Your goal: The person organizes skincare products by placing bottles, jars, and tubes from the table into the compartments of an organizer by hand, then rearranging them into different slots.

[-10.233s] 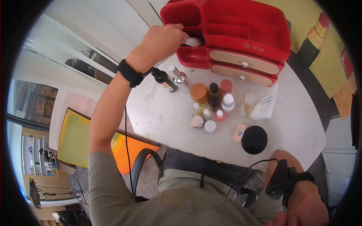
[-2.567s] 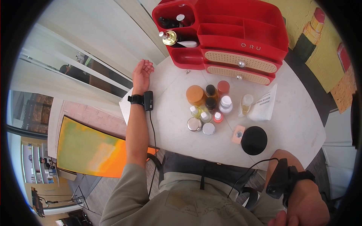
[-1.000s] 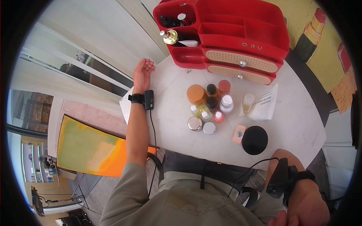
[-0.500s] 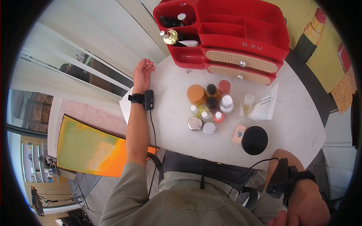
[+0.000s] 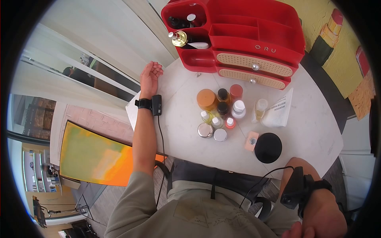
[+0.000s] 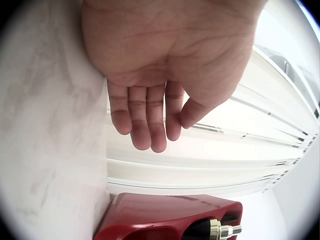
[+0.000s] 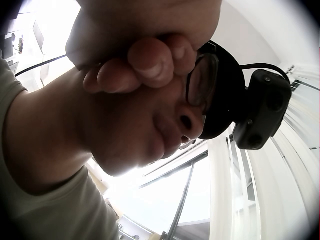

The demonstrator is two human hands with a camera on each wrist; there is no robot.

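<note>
The left hand [image 5: 150,81] is resting at the left edge of the worktop [image 5: 178,131], fingers loose and holding nothing; the right hand [image 5: 323,218] is hanging off the worktop close to the body, fingers slackly curled, seemingly idle too. The work is apparently pausing between placements: ahead and right of the left hand, the organiser [image 5: 238,45] is holding a pump bottle [image 5: 180,39], a black bottle [image 5: 176,23] and a silver cap [image 5: 192,18], while the orange jar [image 5: 206,99] and its cluster are standing to that hand's right, nearer the body. A next placement would be calling for a rightward reach, a pinch from above and a lift clear of close neighbours. Bare worktop is lying between the left hand and the cluster, giving room to approach; the near pocket [image 5: 198,61] is showing a bare floor. The curtain [image 5: 115,43] is limiting movement leftward. Farther right, the tube [image 5: 278,112] and black lid [image 5: 268,147] are sitting well apart from the left hand, and the wrist cable [image 5: 160,139] is trailing back from it.
</note>
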